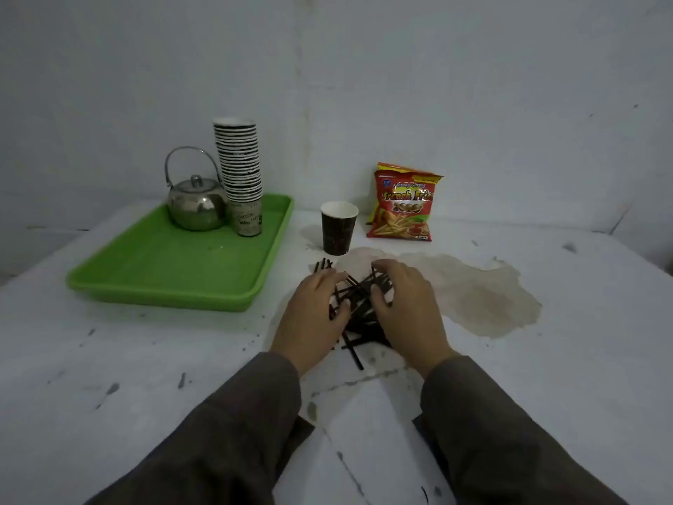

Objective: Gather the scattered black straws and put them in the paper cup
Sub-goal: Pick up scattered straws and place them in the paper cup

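Several black straws lie in a crossed heap on the white table, between my two hands. My left hand rests on the heap's left side with its fingers bent over the straws. My right hand cups the heap's right side, fingers curled down onto the straws. A few straw ends stick out beyond the fingers at the far left and toward me. A dark paper cup with a white inside stands upright just behind the heap; nothing shows above its rim.
A green tray at the left holds a steel teapot and a tall stack of paper cups. A red snack bag leans on the wall behind the cup. A brown stain spreads right of my hands.
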